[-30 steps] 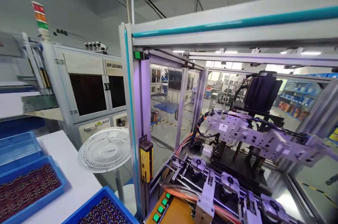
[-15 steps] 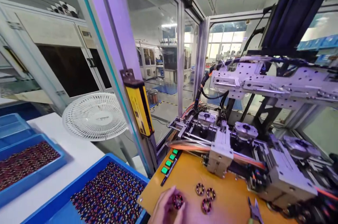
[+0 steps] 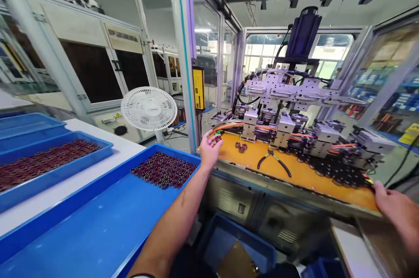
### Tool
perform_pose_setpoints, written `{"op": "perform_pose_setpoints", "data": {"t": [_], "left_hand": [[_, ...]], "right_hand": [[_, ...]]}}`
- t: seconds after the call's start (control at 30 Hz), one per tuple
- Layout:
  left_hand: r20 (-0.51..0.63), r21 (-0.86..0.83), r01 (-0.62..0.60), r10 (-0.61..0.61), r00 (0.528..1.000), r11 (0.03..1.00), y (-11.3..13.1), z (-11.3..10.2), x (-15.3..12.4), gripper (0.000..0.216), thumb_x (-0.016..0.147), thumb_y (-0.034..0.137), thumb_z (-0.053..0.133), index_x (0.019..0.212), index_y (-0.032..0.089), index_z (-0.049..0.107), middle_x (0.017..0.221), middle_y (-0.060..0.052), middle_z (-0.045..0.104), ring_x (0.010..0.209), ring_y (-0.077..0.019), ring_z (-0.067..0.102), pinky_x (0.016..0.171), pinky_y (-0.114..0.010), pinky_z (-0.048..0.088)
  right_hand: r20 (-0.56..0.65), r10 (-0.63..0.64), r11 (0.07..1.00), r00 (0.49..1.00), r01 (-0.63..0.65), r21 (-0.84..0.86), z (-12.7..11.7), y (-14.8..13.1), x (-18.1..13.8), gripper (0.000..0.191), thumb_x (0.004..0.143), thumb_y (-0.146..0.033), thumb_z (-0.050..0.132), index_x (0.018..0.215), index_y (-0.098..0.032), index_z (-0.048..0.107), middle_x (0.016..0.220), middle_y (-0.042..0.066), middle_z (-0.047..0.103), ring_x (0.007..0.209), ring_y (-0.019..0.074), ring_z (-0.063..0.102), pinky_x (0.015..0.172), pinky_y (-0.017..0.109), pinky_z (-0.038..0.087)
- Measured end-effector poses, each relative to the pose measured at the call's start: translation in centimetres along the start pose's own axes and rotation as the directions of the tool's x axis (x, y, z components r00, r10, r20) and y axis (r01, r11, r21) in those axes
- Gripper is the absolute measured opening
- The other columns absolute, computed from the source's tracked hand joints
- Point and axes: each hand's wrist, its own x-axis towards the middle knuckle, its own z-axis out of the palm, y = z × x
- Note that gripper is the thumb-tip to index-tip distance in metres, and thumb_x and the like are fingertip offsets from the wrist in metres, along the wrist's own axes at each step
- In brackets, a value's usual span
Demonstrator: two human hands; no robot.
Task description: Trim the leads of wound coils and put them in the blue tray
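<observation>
My left hand (image 3: pixel 209 148) reaches over the left end of the orange machine table (image 3: pixel 304 175), its fingers closed on a small wound ring part (image 3: pixel 217 139). Three more ring parts (image 3: pixel 240 146) lie on the orange surface just to the right of it. My right hand (image 3: pixel 391 201) rests on the table's near right edge with its fingers curled over the rim. A pair of black-handled pliers (image 3: pixel 273 160) lies on the orange surface between my hands. Behind them stands the grey machine (image 3: pixel 288 94) with its row of fixtures and orange cables.
A large blue tray (image 3: pixel 98 221) holding a heap of ring parts (image 3: pixel 164 169) sits at my left, with another filled blue tray (image 3: pixel 49 162) beyond it. A white fan (image 3: pixel 149 108) stands behind. A yellow light-curtain bar (image 3: pixel 198 88) hangs on the frame post. A blue bin (image 3: pixel 235 249) sits below the table.
The view has pulled back and dropped, so both my arms now show. My left hand holds a ring part at the orange table's left end; my right hand has appeared on the right edge.
</observation>
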Motion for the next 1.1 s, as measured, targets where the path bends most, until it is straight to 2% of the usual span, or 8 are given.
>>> {"op": "perform_pose_setpoints", "data": {"t": [0.1, 0.2, 0.33, 0.43, 0.53, 0.7, 0.9, 1.1], "left_hand": [[0.043, -0.009, -0.026, 0.026, 0.999, 1.000, 2.9, -1.4, -2.8, 0.059, 0.069, 0.020, 0.074, 0.121, 0.013, 0.047, 0.107, -0.016, 0.071, 0.095, -0.0206, 0.071, 0.091, -0.039, 0.055], [0.140, -0.009, -0.065, 0.066, 0.988, 0.998, 5.8, -2.9, -8.1, 0.057, 0.067, 0.020, 0.076, 0.118, 0.014, 0.051, 0.102, -0.013, 0.073, 0.089, -0.0193, 0.071, 0.087, -0.037, 0.056], [0.295, -0.002, -0.102, 0.098, 0.950, 0.995, 8.5, -4.8, -17.2, 0.054, 0.069, 0.018, 0.077, 0.118, 0.016, 0.056, 0.102, -0.010, 0.073, 0.086, -0.0170, 0.070, 0.081, -0.032, 0.058], [0.384, 0.040, -0.201, 0.171, 0.907, 0.979, 9.7, -6.4, -23.1, 0.053, 0.074, 0.014, 0.076, 0.123, 0.021, 0.056, 0.101, -0.005, 0.071, 0.088, -0.0148, 0.070, 0.080, -0.028, 0.059], [0.456, 0.080, -0.369, 0.295, 0.840, 0.926, 10.5, -8.0, -26.8, 0.055, 0.078, 0.010, 0.073, 0.128, 0.023, 0.054, 0.102, -0.005, 0.071, 0.089, -0.0147, 0.070, 0.078, -0.026, 0.060], [0.464, 0.074, -0.407, 0.330, 0.822, 0.910, 11.1, -9.8, -29.0, 0.061, 0.078, 0.008, 0.074, 0.132, 0.024, 0.051, 0.102, -0.005, 0.070, 0.083, -0.0128, 0.070, 0.075, -0.024, 0.061], [0.493, 0.060, -0.358, 0.285, 0.822, 0.932, 10.1, -10.3, -29.4, 0.066, 0.076, 0.006, 0.075, 0.134, 0.025, 0.051, 0.101, -0.005, 0.071, 0.085, -0.0135, 0.070, 0.079, -0.025, 0.060], [0.498, 0.039, -0.244, 0.193, 0.846, 0.969, 8.6, -10.1, -29.8, 0.068, 0.074, 0.004, 0.076, 0.134, 0.026, 0.052, 0.100, -0.005, 0.071, 0.080, -0.0128, 0.070, 0.074, -0.023, 0.061]], "right_hand": [[-0.077, 0.052, 0.998, 0.996, -0.049, 0.036, -1.6, -1.7, -3.4, 0.052, 0.085, -0.045, 0.055, 0.038, -0.023, 0.051, 0.037, 0.012, 0.044, 0.040, 0.0278, 0.051, 0.045, 0.042, 0.030], [-0.114, -0.025, 0.983, 0.993, 0.045, 0.176, -2.9, -6.3, -8.7, 0.036, 0.090, -0.040, 0.054, 0.074, -0.013, 0.071, 0.077, 0.024, 0.069, 0.069, 0.0335, 0.067, 0.058, 0.045, 0.048], [-0.089, -0.253, 0.873, 0.963, 0.267, 0.407, -7.8, -14.9, -15.1, 0.025, 0.094, -0.037, 0.057, 0.108, -0.019, 0.068, 0.109, 0.010, 0.071, 0.094, 0.0227, 0.070, 0.084, 0.036, 0.057], [-0.127, -0.526, 0.604, 0.841, 0.475, 0.640, -12.4, -20.7, -18.0, 0.031, 0.091, -0.016, 0.063, 0.121, -0.021, 0.062, 0.118, 0.011, 0.068, 0.104, 0.0214, 0.067, 0.079, 0.032, 0.059], [-0.087, -0.705, 0.463, 0.704, 0.550, 0.695, -14.8, -24.0, -20.1, 0.032, 0.092, -0.012, 0.060, 0.124, -0.017, 0.060, 0.117, 0.013, 0.068, 0.106, 0.0226, 0.067, 0.087, 0.034, 0.058], [0.079, -0.789, 0.442, 0.610, 0.474, 0.761, -14.6, -24.9, -22.5, 0.021, 0.096, -0.011, 0.051, 0.110, -0.017, 0.065, 0.086, 0.006, 0.068, 0.074, 0.0160, 0.065, 0.065, 0.028, 0.055], [0.075, -0.795, 0.437, 0.601, 0.484, 0.759, -13.7, -24.8, -22.5, 0.025, 0.093, -0.006, 0.054, 0.115, -0.015, 0.063, 0.110, 0.013, 0.066, 0.091, 0.0171, 0.067, 0.074, 0.026, 0.055], [0.236, -0.830, 0.436, 0.506, 0.323, 0.840, -11.7, -23.8, -24.1, 0.022, 0.098, -0.017, 0.048, 0.097, -0.019, 0.070, 0.071, 0.004, 0.065, 0.062, 0.0137, 0.062, 0.061, 0.025, 0.050]]}}
